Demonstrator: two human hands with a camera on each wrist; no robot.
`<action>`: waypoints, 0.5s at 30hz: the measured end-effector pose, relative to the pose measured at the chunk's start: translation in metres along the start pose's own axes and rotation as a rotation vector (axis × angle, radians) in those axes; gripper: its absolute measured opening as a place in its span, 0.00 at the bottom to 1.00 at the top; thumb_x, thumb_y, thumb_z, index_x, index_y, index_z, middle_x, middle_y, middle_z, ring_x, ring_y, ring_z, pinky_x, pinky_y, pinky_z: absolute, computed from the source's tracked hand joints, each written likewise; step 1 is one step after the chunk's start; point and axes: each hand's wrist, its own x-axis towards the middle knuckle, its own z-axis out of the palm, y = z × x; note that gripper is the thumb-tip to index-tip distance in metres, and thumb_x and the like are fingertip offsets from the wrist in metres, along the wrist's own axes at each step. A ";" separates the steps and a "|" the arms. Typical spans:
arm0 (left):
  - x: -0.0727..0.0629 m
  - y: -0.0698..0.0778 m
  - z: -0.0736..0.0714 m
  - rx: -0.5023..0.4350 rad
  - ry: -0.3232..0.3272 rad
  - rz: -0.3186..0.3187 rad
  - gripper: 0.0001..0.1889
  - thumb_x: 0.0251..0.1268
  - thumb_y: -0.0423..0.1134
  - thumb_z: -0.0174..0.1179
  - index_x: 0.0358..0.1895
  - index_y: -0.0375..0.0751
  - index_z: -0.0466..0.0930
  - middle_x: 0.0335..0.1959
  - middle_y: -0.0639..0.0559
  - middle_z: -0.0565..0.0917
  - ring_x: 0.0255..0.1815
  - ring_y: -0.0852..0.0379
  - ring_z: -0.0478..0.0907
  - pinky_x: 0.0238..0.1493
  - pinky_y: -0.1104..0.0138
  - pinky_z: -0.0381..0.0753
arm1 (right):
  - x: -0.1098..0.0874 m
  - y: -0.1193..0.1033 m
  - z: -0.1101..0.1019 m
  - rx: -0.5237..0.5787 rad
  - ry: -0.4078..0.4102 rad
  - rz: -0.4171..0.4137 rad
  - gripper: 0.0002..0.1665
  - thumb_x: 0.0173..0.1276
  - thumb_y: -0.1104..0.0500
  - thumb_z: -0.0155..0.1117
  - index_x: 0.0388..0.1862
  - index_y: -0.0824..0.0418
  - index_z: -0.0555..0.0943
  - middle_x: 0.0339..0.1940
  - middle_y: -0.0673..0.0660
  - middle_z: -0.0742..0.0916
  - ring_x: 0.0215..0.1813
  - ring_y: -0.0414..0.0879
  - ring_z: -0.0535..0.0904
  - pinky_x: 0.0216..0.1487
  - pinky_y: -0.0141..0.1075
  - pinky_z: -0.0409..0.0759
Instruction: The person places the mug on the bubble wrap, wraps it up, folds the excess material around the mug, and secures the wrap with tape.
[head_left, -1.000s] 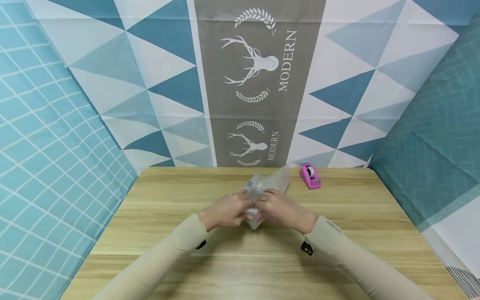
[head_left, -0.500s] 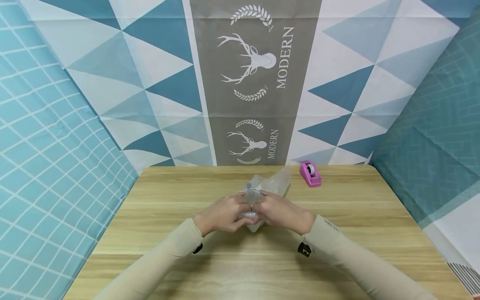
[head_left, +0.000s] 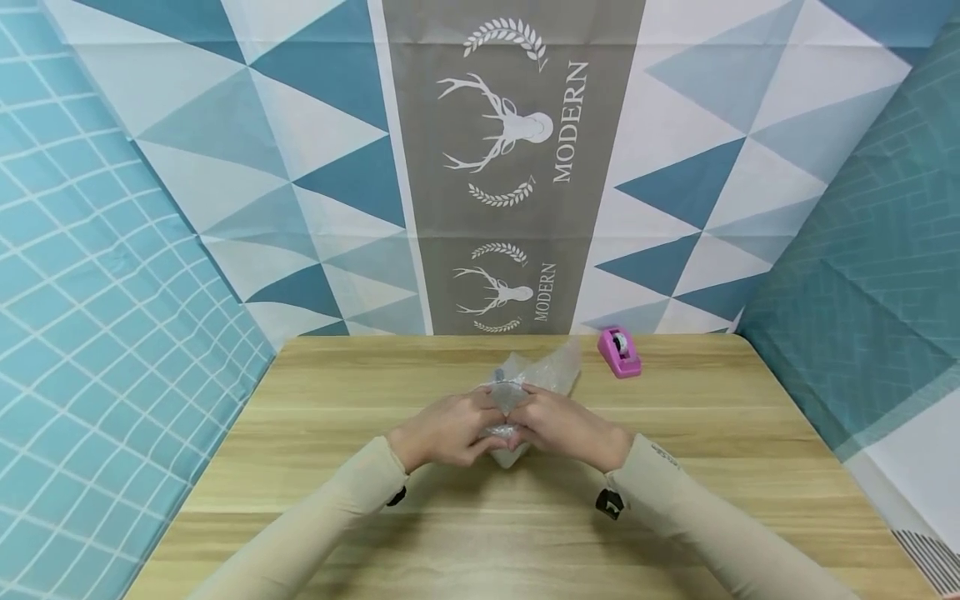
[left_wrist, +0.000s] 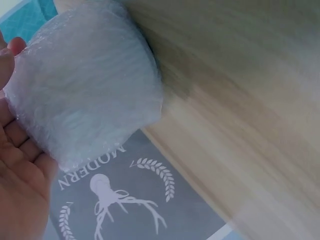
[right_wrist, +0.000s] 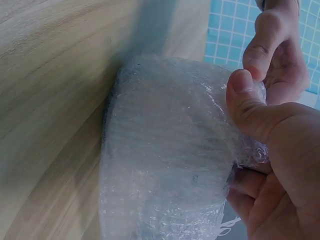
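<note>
A person's left hand (head_left: 452, 429) and right hand (head_left: 567, 429) meet over a bundle in clear bubble wrap (right_wrist: 160, 145), gripping its near part between thumbs and curled fingers, at the middle of a wood-grain tabletop (head_left: 480, 525). The right-wrist view shows the two thumbs side by side on the plastic, with the right fingers tucked at its edge; the wrap is crinkled and glossy, and what lies inside cannot be made out. In the head view, a loose, pointed flap of the sheet rises beyond the knuckles toward the back edge. Near that flap, to its right, sits a pink tape dispenser (head_left: 619, 352) with a roll in place, apart from both hands. Beige sleeves (head_left: 307, 521) cover the forearms, the right one bearing small lettering. Behind the table hangs a backdrop (head_left: 517, 217) of blue, gray and white triangles, its central panel printed with antlered deer heads and the word "MODERN."
</note>
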 end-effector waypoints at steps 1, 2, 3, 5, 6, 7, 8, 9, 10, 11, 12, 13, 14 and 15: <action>-0.001 -0.001 0.000 0.014 0.005 0.007 0.14 0.76 0.53 0.58 0.46 0.47 0.84 0.41 0.59 0.86 0.49 0.57 0.83 0.69 0.57 0.78 | 0.000 0.000 0.000 0.006 -0.009 0.006 0.13 0.64 0.49 0.72 0.32 0.58 0.86 0.31 0.47 0.89 0.39 0.40 0.84 0.67 0.48 0.80; -0.001 -0.002 -0.001 0.030 0.015 0.015 0.15 0.76 0.53 0.58 0.47 0.46 0.84 0.43 0.57 0.87 0.51 0.56 0.83 0.69 0.57 0.79 | 0.001 0.000 -0.001 0.008 -0.012 0.006 0.13 0.64 0.48 0.72 0.31 0.57 0.85 0.29 0.47 0.89 0.37 0.39 0.83 0.68 0.49 0.80; -0.002 -0.002 -0.001 0.057 0.029 0.027 0.16 0.76 0.54 0.58 0.49 0.45 0.84 0.46 0.56 0.87 0.54 0.55 0.83 0.68 0.57 0.79 | 0.001 -0.001 -0.001 0.009 -0.014 0.004 0.13 0.64 0.48 0.72 0.30 0.57 0.85 0.28 0.46 0.88 0.35 0.39 0.82 0.68 0.49 0.79; -0.003 -0.004 -0.001 0.125 0.071 0.055 0.18 0.75 0.56 0.59 0.49 0.44 0.84 0.48 0.54 0.87 0.57 0.54 0.83 0.66 0.59 0.81 | 0.002 -0.002 -0.001 0.011 -0.019 0.005 0.13 0.63 0.49 0.72 0.29 0.57 0.84 0.26 0.46 0.86 0.32 0.38 0.80 0.69 0.51 0.79; -0.004 -0.005 -0.001 0.157 0.094 0.065 0.19 0.74 0.57 0.60 0.49 0.44 0.84 0.48 0.54 0.88 0.57 0.53 0.83 0.64 0.60 0.82 | 0.002 -0.002 -0.001 0.008 -0.024 0.008 0.14 0.63 0.49 0.72 0.28 0.57 0.84 0.24 0.45 0.85 0.30 0.37 0.78 0.70 0.52 0.78; -0.004 -0.005 -0.002 0.185 0.114 0.078 0.20 0.73 0.57 0.61 0.49 0.44 0.85 0.48 0.54 0.88 0.58 0.53 0.83 0.65 0.60 0.81 | 0.002 -0.002 -0.001 0.007 -0.032 0.013 0.14 0.63 0.49 0.72 0.28 0.57 0.84 0.24 0.45 0.85 0.29 0.36 0.77 0.70 0.52 0.78; -0.004 -0.006 -0.001 0.212 0.137 0.095 0.20 0.72 0.58 0.62 0.47 0.44 0.86 0.45 0.54 0.88 0.55 0.54 0.83 0.64 0.60 0.82 | 0.002 -0.002 -0.001 0.007 -0.039 0.016 0.13 0.63 0.49 0.72 0.28 0.57 0.84 0.24 0.45 0.86 0.29 0.36 0.78 0.71 0.53 0.77; -0.005 -0.006 -0.001 0.234 0.154 0.107 0.20 0.70 0.58 0.63 0.45 0.44 0.86 0.43 0.55 0.88 0.52 0.55 0.84 0.63 0.61 0.82 | 0.002 -0.002 -0.002 0.007 -0.049 0.023 0.13 0.63 0.49 0.72 0.28 0.57 0.85 0.24 0.45 0.85 0.29 0.36 0.77 0.71 0.53 0.77; -0.005 -0.006 -0.002 0.242 0.162 0.111 0.20 0.69 0.59 0.64 0.43 0.44 0.87 0.40 0.57 0.88 0.49 0.56 0.84 0.61 0.62 0.82 | 0.002 -0.002 -0.002 0.009 -0.055 0.029 0.13 0.63 0.49 0.73 0.29 0.57 0.85 0.24 0.45 0.85 0.28 0.35 0.77 0.70 0.52 0.77; -0.006 -0.005 -0.003 0.240 0.163 0.109 0.19 0.69 0.58 0.65 0.42 0.45 0.87 0.39 0.57 0.88 0.48 0.57 0.84 0.59 0.63 0.83 | 0.001 -0.002 -0.002 0.009 -0.060 0.033 0.13 0.63 0.49 0.73 0.29 0.57 0.85 0.24 0.45 0.85 0.28 0.35 0.76 0.71 0.52 0.77; -0.007 -0.005 -0.004 0.232 0.159 0.104 0.18 0.68 0.57 0.66 0.43 0.45 0.88 0.39 0.57 0.89 0.47 0.58 0.84 0.59 0.64 0.83 | 0.001 -0.002 -0.002 0.010 -0.064 0.035 0.13 0.63 0.49 0.73 0.29 0.57 0.85 0.24 0.45 0.85 0.28 0.35 0.75 0.71 0.52 0.77; -0.008 -0.004 -0.006 0.224 0.149 0.096 0.18 0.68 0.56 0.67 0.43 0.45 0.88 0.40 0.57 0.89 0.46 0.58 0.84 0.58 0.64 0.84 | 0.001 -0.002 -0.002 0.012 -0.066 0.036 0.13 0.63 0.49 0.73 0.29 0.58 0.85 0.24 0.45 0.85 0.28 0.35 0.75 0.71 0.52 0.77; -0.008 -0.003 -0.007 0.216 0.138 0.084 0.17 0.68 0.55 0.67 0.44 0.45 0.88 0.40 0.57 0.89 0.46 0.59 0.85 0.58 0.64 0.84 | 0.001 -0.002 -0.002 0.015 -0.067 0.037 0.13 0.63 0.49 0.73 0.30 0.58 0.86 0.24 0.45 0.85 0.28 0.35 0.75 0.71 0.52 0.76; -0.008 -0.002 -0.008 0.213 0.122 0.069 0.16 0.69 0.55 0.66 0.44 0.45 0.88 0.40 0.58 0.89 0.46 0.59 0.85 0.57 0.64 0.84 | 0.001 -0.001 -0.002 0.015 -0.069 0.039 0.13 0.63 0.49 0.73 0.30 0.58 0.86 0.24 0.45 0.85 0.28 0.35 0.75 0.71 0.52 0.76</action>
